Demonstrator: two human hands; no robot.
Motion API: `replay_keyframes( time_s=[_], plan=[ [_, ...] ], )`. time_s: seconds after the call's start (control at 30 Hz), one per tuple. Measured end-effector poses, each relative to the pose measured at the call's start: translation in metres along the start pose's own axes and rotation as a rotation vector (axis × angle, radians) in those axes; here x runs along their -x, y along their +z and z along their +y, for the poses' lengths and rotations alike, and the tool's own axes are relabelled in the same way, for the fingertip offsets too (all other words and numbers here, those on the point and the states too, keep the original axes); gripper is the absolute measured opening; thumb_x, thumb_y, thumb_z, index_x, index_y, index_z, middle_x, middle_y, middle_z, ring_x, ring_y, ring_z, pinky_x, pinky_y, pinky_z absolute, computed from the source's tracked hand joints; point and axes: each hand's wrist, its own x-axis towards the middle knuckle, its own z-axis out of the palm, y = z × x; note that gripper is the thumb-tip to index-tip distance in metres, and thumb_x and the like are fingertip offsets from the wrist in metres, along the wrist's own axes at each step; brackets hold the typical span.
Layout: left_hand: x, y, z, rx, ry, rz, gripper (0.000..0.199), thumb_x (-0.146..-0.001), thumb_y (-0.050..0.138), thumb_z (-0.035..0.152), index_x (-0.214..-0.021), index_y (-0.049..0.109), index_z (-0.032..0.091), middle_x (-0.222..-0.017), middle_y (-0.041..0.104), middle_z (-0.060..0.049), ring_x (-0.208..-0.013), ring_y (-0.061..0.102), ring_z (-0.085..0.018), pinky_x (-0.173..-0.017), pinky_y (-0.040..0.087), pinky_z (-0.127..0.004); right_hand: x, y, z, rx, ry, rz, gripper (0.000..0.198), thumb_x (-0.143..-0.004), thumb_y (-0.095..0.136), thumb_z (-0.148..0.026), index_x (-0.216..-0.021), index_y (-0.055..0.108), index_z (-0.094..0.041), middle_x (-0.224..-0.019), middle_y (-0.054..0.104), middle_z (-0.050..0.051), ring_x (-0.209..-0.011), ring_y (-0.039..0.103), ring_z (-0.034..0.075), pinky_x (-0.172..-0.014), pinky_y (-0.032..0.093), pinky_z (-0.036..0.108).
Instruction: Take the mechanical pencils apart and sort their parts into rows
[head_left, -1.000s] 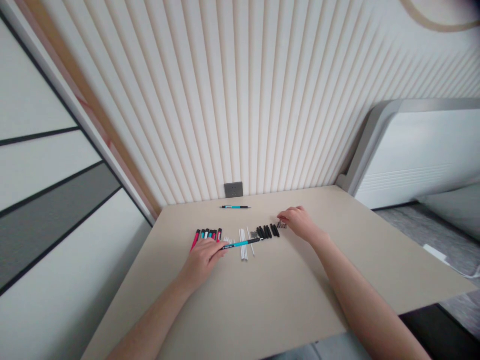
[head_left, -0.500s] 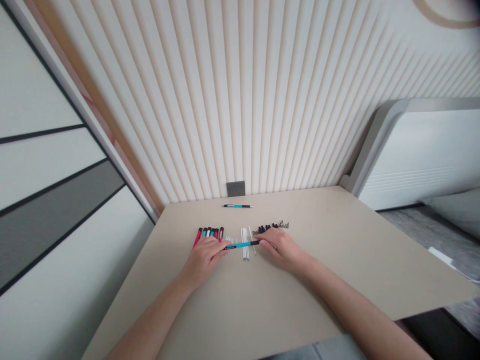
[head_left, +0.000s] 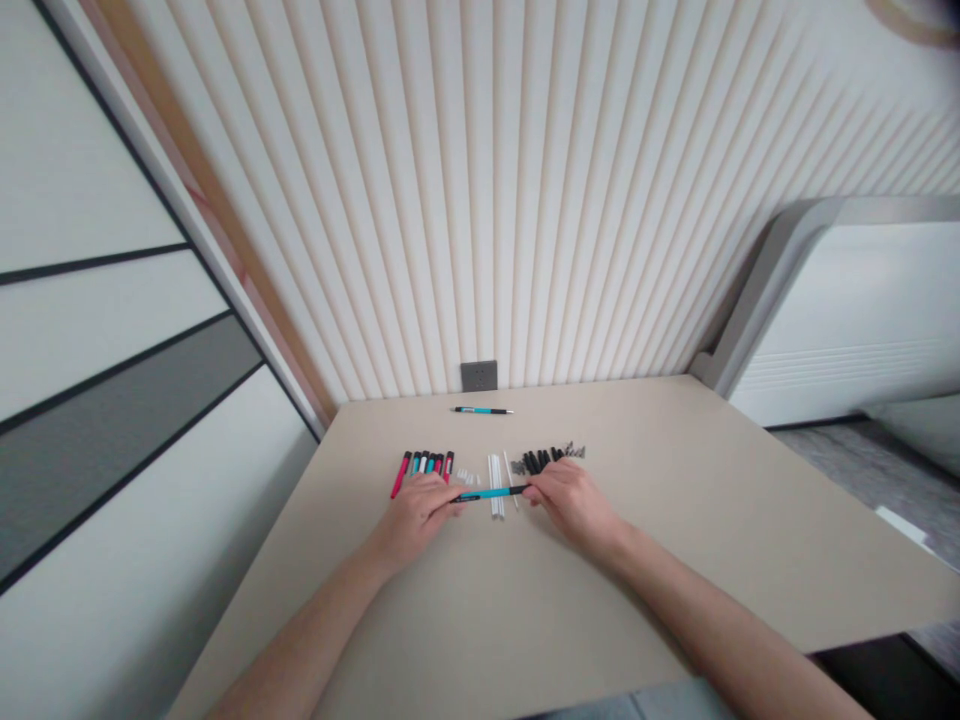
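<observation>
A blue and black pen lies level between my two hands, above the table. My left hand is closed on its left black end, and my right hand pinches the black section at its right end. Beneath the pen, white refill tubes lie side by side, with one thinner stick just to their right. Beyond my left hand is a row of pen barrels in pink, blue and white with black tops. Small clear pieces lie beside them. Several black grips lie beyond my right hand.
Another blue and black pen lies across the far part of the table. Small metallic pieces sit right of the black grips. A ribbed wall with a dark socket closes the back; a bed headboard stands to the right.
The view has shifted slightly, so everything sits a little further right. My right fingers have drawn in around the pen's right end; both hands still hold it.
</observation>
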Motion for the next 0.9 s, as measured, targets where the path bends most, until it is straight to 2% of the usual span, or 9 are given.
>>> replay_keyframes(
  time_s=[0.17, 0.37, 0.43, 0.57, 0.63, 0.73, 0.83, 0.9],
  plan=[
    [-0.002, -0.006, 0.005, 0.075, -0.052, -0.047, 0.035, -0.098, 0.047, 0.033, -0.077, 0.071, 0.019, -0.072, 0.065, -0.004, -0.075, 0.059, -0.016, -0.072, 0.044, -0.026, 0.001, 0.000, -0.003, 0.103, -0.054, 0.022, 0.031, -0.100, 0.044, -0.034, -0.086, 0.066, -0.018, -0.073, 0.065, 0.006, -0.070, 0.055, 0.019, -0.069, 0.037, 0.032],
    [-0.003, -0.005, 0.000, 0.015, 0.002, 0.018, 0.029, -0.098, 0.048, 0.033, -0.112, 0.068, 0.019, -0.073, 0.066, -0.003, -0.074, 0.058, -0.017, -0.071, 0.044, -0.027, -0.003, 0.000, -0.006, -0.047, 0.037, 0.055, 0.024, -0.098, 0.048, -0.036, -0.112, 0.061, -0.021, -0.097, 0.067, 0.010, -0.090, 0.059, 0.023, -0.080, 0.044, 0.036],
    [-0.002, -0.002, -0.003, -0.002, 0.017, 0.038, 0.029, -0.098, 0.048, 0.033, -0.113, 0.068, 0.019, -0.074, 0.066, -0.004, -0.074, 0.058, -0.017, -0.070, 0.044, -0.027, -0.003, 0.000, -0.004, -0.080, 0.071, 0.027, 0.026, -0.099, 0.045, -0.035, -0.115, 0.061, -0.021, -0.096, 0.067, 0.009, -0.090, 0.059, 0.023, -0.081, 0.044, 0.036],
    [0.000, 0.000, -0.005, -0.015, 0.033, 0.055, 0.029, -0.098, 0.049, 0.034, -0.113, 0.068, 0.020, -0.074, 0.066, -0.004, -0.074, 0.057, -0.017, -0.069, 0.044, -0.026, -0.001, 0.000, 0.000, -0.150, 0.115, 0.016, 0.023, -0.098, 0.046, -0.033, -0.094, 0.065, -0.021, -0.087, 0.067, 0.006, -0.083, 0.059, 0.020, -0.078, 0.045, 0.034],
    [0.000, 0.001, -0.005, -0.023, 0.034, 0.056, 0.028, -0.098, 0.049, 0.034, -0.112, 0.069, 0.020, -0.075, 0.067, -0.003, -0.074, 0.057, -0.016, -0.069, 0.044, -0.026, 0.000, -0.001, 0.000, -0.193, 0.141, 0.040, 0.018, -0.095, 0.053, -0.036, -0.101, 0.062, -0.021, -0.093, 0.066, 0.007, -0.087, 0.059, 0.021, -0.080, 0.046, 0.034],
    [0.000, 0.001, -0.005, -0.024, 0.027, 0.057, 0.027, -0.098, 0.049, 0.032, -0.113, 0.068, 0.019, -0.076, 0.067, -0.003, -0.074, 0.057, -0.016, -0.070, 0.043, -0.026, 0.001, -0.002, -0.002, -0.231, 0.131, 0.016, 0.028, -0.094, 0.053, -0.038, -0.116, 0.058, -0.022, -0.101, 0.066, 0.008, -0.094, 0.059, 0.022, -0.085, 0.046, 0.036],
    [0.001, 0.002, -0.005, -0.016, 0.029, 0.062, 0.027, -0.097, 0.050, 0.031, -0.114, 0.068, 0.019, -0.076, 0.067, -0.003, -0.074, 0.057, -0.016, -0.070, 0.044, -0.027, 0.001, -0.002, -0.003, -0.241, 0.122, -0.022, 0.025, -0.098, 0.045, -0.035, -0.108, 0.062, -0.020, -0.095, 0.067, 0.008, -0.090, 0.060, 0.021, -0.084, 0.046, 0.036],
    [0.001, 0.002, -0.005, -0.015, 0.032, 0.063, 0.027, -0.097, 0.050, 0.031, -0.113, 0.068, 0.019, -0.076, 0.066, -0.004, -0.074, 0.057, -0.016, -0.070, 0.044, -0.027, 0.001, -0.001, -0.004, -0.259, 0.140, -0.011, 0.023, -0.097, 0.048, -0.035, -0.107, 0.062, -0.020, -0.096, 0.067, 0.008, -0.090, 0.060, 0.021, -0.083, 0.047, 0.036]
  ],
)
